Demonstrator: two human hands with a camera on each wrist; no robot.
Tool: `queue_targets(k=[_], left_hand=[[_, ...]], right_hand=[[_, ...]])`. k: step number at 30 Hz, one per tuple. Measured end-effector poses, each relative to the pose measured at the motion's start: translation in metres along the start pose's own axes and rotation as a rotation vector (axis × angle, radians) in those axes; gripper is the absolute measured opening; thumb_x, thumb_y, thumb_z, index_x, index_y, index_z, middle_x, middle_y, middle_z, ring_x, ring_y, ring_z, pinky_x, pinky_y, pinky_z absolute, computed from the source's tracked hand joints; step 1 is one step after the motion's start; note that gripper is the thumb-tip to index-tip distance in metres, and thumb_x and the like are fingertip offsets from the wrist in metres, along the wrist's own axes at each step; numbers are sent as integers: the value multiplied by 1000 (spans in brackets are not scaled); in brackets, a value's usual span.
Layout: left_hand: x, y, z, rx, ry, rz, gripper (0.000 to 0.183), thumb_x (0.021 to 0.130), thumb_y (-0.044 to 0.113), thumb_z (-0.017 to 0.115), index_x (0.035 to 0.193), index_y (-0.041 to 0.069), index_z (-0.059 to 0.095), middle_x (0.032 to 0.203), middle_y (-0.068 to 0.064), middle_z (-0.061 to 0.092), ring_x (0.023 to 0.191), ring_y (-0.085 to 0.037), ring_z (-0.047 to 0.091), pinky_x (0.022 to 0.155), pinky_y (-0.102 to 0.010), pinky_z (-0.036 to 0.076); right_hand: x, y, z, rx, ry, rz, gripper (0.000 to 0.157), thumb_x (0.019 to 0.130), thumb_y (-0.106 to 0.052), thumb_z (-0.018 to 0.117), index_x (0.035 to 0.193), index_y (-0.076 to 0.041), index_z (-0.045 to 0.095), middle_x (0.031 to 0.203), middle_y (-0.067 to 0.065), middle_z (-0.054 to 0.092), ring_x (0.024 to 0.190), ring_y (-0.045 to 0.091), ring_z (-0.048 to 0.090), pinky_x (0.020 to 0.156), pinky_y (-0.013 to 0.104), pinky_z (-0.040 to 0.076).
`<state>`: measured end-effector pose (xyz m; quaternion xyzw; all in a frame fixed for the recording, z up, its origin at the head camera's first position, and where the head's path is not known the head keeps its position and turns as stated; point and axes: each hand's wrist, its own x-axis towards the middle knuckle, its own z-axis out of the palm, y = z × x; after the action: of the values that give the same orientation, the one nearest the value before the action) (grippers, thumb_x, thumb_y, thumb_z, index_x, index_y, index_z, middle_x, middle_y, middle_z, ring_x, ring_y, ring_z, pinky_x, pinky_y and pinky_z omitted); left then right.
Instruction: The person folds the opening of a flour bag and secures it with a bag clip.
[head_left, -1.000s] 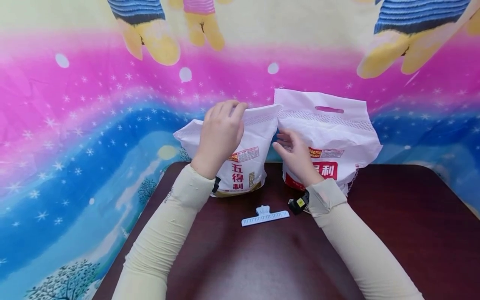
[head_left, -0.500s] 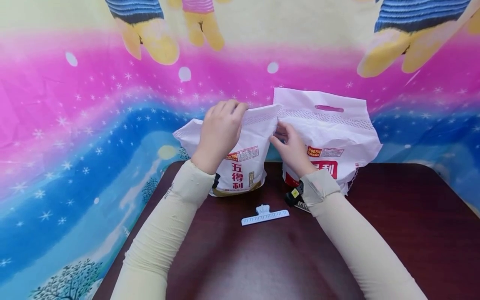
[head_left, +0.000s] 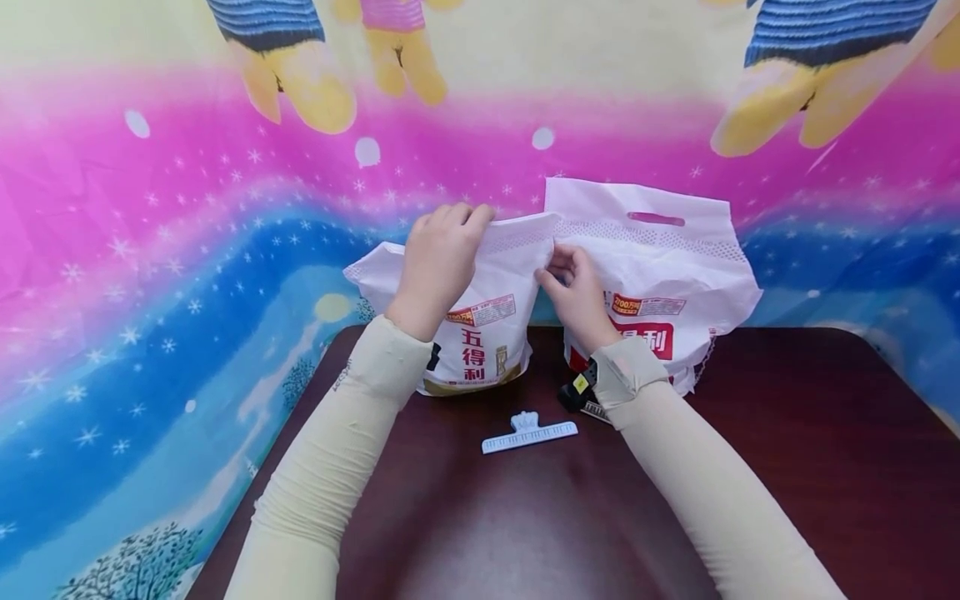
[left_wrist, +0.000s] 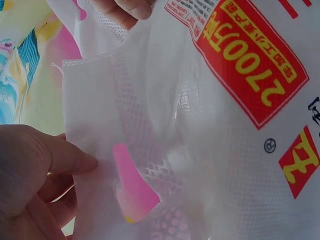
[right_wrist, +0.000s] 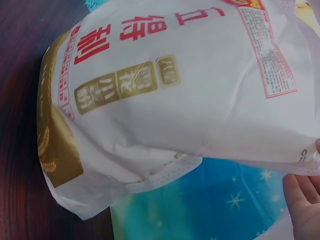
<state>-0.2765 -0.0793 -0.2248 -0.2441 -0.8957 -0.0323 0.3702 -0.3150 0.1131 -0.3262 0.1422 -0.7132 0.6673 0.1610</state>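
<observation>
A white flour bag point(head_left: 495, 275) with red and gold print stands at the back of the table. The thumb and fingers of my left hand point(head_left: 441, 262) pinch its top edge, beside the handle slot that shows in the left wrist view. My right hand point(head_left: 573, 287) holds the bag's right side edge near the top, thumb in front and fingers behind. Only part of this hand point(right_wrist: 305, 205) enters the right wrist view, at the right border. Behind it stands a second white flour bag point(head_left: 652, 267) with a handle slot and a red label.
A pale blue bag clip point(head_left: 528, 433) lies on the dark wooden table point(head_left: 517, 517) in front of the first bag. Another clip point(head_left: 596, 411) shows partly from under the right wrist. A patterned cloth point(head_left: 187, 250) hangs behind the table.
My right hand has moved left from in front of the second bag to the first bag's side edge and has taken hold there. The left hand has stayed in place.
</observation>
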Motion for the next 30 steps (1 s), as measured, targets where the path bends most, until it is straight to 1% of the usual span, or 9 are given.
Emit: queue_targets(k=[3,7,11,15,18,21,26,30], left_hand=[[0,-2,-1,-2,-11,-10,26,100,2,59,123,9,69,113,-11,72,103,-29,68,89,-47,54],[-2,-2,-4,-17,-34,-18,26,99,0,61,122,7,68,115,-12,72,105,-30,67,91,-47,54],[-3,-4,-6,-45,-46,-26,26,98,-3,60,121,6,69,116,-12,71,106,-30,66,91,-46,53],[-4,-6,-6,-81,-50,-32,27,98,-5,59,120,7,69,116,-12,71,107,-30,66,92,-43,53],[-5,-8,-5,-104,-42,-26,27,97,-5,60,119,7,70,115,-12,71,106,-29,66,95,-40,53],[-6,-9,-6,-135,-19,-10,25,96,-6,63,116,6,72,113,-12,72,105,-28,66,96,-38,53],[-9,-12,-6,-188,-6,-4,24,94,-5,67,114,6,73,113,-11,72,104,-27,66,95,-36,54],[-12,-15,-6,-204,-4,10,23,94,-3,69,114,7,73,112,-10,72,104,-26,65,95,-36,54]], right_hand=[[1,-3,0,-21,10,5,43,99,-1,60,137,9,41,128,24,53,115,30,57,100,29,48],[1,-3,1,-41,34,-8,41,98,0,62,133,9,44,122,22,55,107,24,57,95,26,48],[2,0,1,-40,48,-27,39,96,1,65,130,8,47,116,15,56,100,17,57,92,25,49],[2,1,0,-33,49,-28,38,95,1,66,128,7,48,112,10,57,97,15,57,88,23,49],[3,1,-1,-33,41,-22,36,96,0,67,126,7,49,109,9,57,96,15,58,86,22,50],[3,0,-3,-33,30,-14,33,96,-2,68,122,7,50,105,9,57,94,15,58,83,21,51],[3,-3,-5,-31,25,-14,26,96,-3,68,111,9,50,97,10,57,85,13,58,77,18,54],[5,-5,-7,-48,16,-34,21,96,-1,68,104,10,51,92,14,58,79,13,60,76,23,58]])
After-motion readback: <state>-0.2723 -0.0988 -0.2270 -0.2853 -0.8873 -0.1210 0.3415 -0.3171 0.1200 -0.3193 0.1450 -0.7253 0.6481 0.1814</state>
